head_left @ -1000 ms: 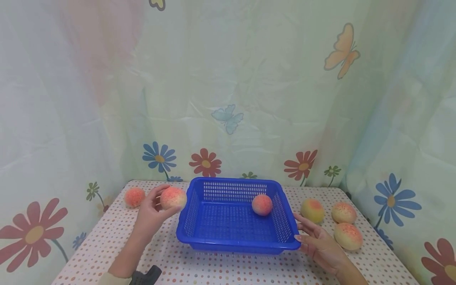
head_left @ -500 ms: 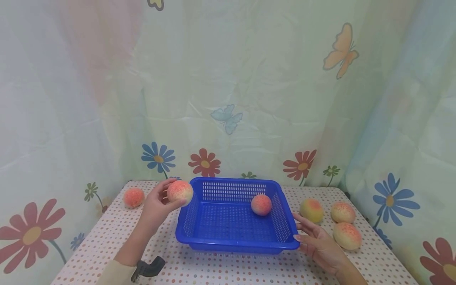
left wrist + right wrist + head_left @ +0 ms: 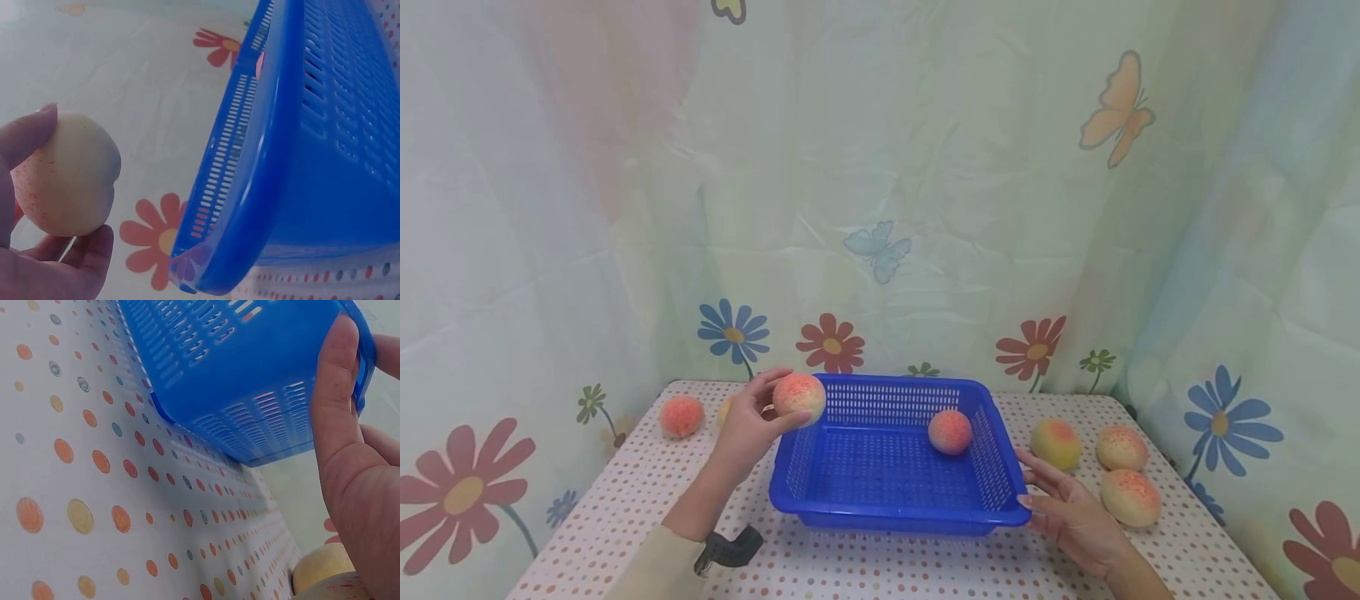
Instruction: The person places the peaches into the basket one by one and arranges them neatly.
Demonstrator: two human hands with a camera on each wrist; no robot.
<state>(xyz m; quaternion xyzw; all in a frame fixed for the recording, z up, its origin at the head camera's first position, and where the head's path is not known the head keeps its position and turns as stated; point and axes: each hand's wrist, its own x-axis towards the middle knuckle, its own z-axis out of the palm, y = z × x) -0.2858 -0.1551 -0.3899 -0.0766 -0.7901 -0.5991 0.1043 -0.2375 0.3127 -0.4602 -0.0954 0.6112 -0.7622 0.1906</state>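
My left hand (image 3: 751,427) grips a peach (image 3: 799,397), cream with a red-speckled top, thumb on one side and fingers on the other. In the head view this peach overlaps the far left corner of a blue plastic basket (image 3: 913,510). From the left wrist, the peach's pale underside (image 3: 75,178) shows, with a gap between it and the basket's rim (image 3: 275,144). My right hand (image 3: 1075,515) pinches the basket's right rim, its thumb (image 3: 337,381) on the outside. Inside the basket, towards the right, lies a redder peach (image 3: 950,432).
Left of the basket sits a red peach (image 3: 682,415), with a yellowish fruit (image 3: 725,411) mostly hidden behind my left hand. A yellow-red peach (image 3: 1056,443) and two speckled peaches (image 3: 1122,448) lie right of the basket on the dotted tablecloth (image 3: 850,571). A flowered curtain stands behind.
My left hand has carried the peach up and to the right, from beside the basket to its far left corner, uncovering a yellowish fruit behind. The right hand and basket stay put.
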